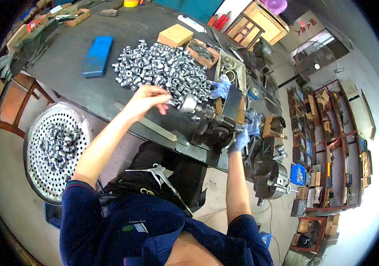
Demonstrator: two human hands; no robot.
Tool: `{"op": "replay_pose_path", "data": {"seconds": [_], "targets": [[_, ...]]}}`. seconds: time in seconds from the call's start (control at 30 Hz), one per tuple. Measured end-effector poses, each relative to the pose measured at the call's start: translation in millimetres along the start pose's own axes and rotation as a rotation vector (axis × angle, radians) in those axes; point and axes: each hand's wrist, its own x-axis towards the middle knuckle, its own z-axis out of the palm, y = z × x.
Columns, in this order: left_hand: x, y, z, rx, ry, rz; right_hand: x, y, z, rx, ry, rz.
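Note:
My bare left hand (147, 101) has its fingertips pinched around a small metal fitting (170, 102), right at the mouth of a silver chuck (187, 103). That chuck belongs to a small dark bench machine (218, 129) at the table's near edge. On my right hand (241, 140) is a blue glove; the hand is closed at the machine's right end, and what its fingers hold is hidden. Behind the chuck lies a big heap of shiny metal fittings (163, 71). An air blow gun (159, 172) rests on dark cloth at my lap.
At left stands a perforated round metal basin (36, 162) holding more fittings. On the dark table (72, 53) are a blue flat box (97, 56), a yellow block (175, 35) and a blue-and-white glove (220, 87). A second machine chuck (274, 181) and shelves (331, 146) stand at right.

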Motion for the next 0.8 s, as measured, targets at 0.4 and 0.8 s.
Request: {"op": "replay_pose_path", "data": {"seconds": [0.4, 0.8], "targets": [[-249, 44, -186, 0.862, 0.725, -0.298, -84, -116, -4, 0.241, -0.202, -0.185], [-25, -23, -28, 1.271, 0.192, 0.091, -19, 14, -40, 0.271, -0.2, 0.166]]}}
